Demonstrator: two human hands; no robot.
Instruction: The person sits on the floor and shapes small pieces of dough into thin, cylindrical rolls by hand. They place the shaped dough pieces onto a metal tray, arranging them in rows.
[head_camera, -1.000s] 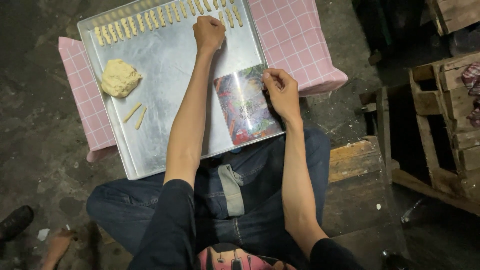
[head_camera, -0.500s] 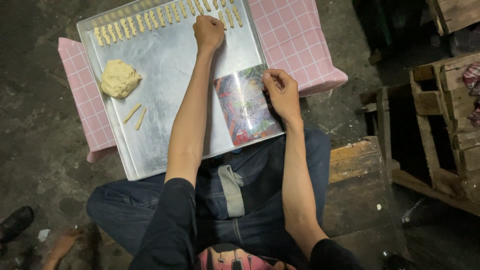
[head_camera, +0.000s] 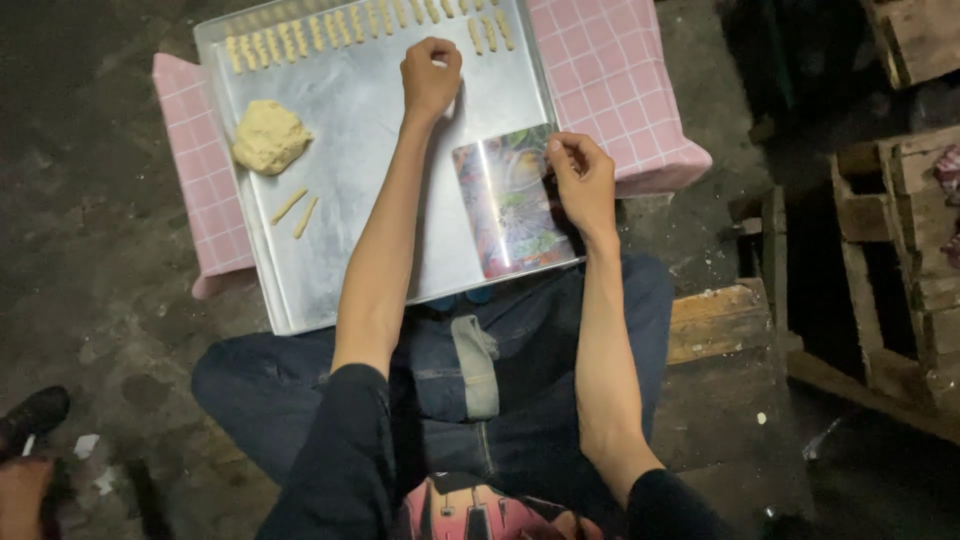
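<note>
A metal tray (head_camera: 340, 260) lies on a pink checked cloth (head_camera: 610, 80). A row of small ridged dough pieces (head_camera: 300, 38) runs along its far edge. My left hand (head_camera: 432, 78) reaches up to that row, fingers curled around a pale dough piece at a gap in the line. My right hand (head_camera: 582, 178) pinches the right edge of a glossy colourful sheet (head_camera: 510, 205) that lies on the tray's right side. A lump of dough (head_camera: 268, 137) and two thin dough sticks (head_camera: 297, 210) sit on the tray's left part.
I sit on a wooden bench (head_camera: 720, 320) with the tray's near edge over my knees. Wooden crates (head_camera: 900, 230) stand to the right. A dark shoe (head_camera: 30, 420) and another person's hand (head_camera: 18, 495) show at the lower left on the concrete floor.
Both hands stay where they were, left at the dough row, right on the sheet. Only the view has shifted slightly.
</note>
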